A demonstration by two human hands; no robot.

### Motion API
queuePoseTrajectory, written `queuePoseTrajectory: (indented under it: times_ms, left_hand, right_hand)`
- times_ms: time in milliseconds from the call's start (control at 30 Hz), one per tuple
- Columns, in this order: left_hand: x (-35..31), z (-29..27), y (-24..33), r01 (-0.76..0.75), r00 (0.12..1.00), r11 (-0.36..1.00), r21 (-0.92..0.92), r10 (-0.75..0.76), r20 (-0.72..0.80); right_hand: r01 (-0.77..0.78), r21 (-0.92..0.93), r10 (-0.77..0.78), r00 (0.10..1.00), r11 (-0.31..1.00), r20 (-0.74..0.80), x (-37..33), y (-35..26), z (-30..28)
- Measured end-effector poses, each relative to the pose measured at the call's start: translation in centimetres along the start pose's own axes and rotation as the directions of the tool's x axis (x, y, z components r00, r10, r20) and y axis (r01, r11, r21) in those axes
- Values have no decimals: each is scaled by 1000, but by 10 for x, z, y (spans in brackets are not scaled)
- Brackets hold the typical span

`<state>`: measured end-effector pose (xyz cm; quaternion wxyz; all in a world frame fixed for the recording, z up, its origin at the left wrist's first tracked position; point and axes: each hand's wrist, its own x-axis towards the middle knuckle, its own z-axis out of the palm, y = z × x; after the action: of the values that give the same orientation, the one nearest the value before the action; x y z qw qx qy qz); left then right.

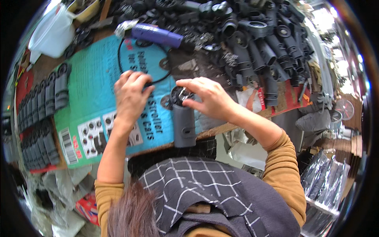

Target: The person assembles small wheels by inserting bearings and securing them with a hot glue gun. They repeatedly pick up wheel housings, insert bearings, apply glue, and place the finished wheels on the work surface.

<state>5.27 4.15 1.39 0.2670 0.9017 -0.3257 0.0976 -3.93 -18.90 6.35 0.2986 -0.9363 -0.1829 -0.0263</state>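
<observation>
A dark grey plastic holder with a round black head [184, 124] lies at the near edge of the table, its tube end over the edge. My right hand [211, 96] is at its round head, thumb and forefinger closed about a small shiny metal piece [184, 94]. To its left, my left hand [134, 94] has its fingers curled together over a printed blue-green sheet [94, 71]. Something small and dark shows at those fingertips, beside a black cord loop [119, 59]; I cannot make out what it is. Beyond lies a purple handheld power tool [156, 34].
Finished-looking grey holders stand in rows [43, 94] at the left. A large heap of grey plastic tubes [256, 43] and black parts fills the far right. Loose metal bits [203, 39] lie behind my right hand. A white bucket [53, 33] stands far left.
</observation>
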Motion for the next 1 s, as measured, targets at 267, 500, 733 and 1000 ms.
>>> queuePoseTrajectory:
  times_ms: [267, 500, 733, 1000]
  left_hand:
    - [9, -27, -57, 84, 996, 988, 128, -80, -35]
    - [8, -40, -68, 182, 982, 981, 64, -184, 37]
    - [6, -41, -69, 213, 977, 977, 4, -213, 19]
    - [48, -31, 20, 369, 923, 246, -896, -213, 321]
  right_hand:
    - [-540, -253, 346, 767, 802, -540, 35, 102, -82]
    - [-383, -634, 42, 874, 672, -484, 121, 153, -95]
    - [-623, -556, 610, 754, 550, -242, 164, 188, -140]
    - [55, 221, -14, 983, 974, -183, 70, 48, -65]
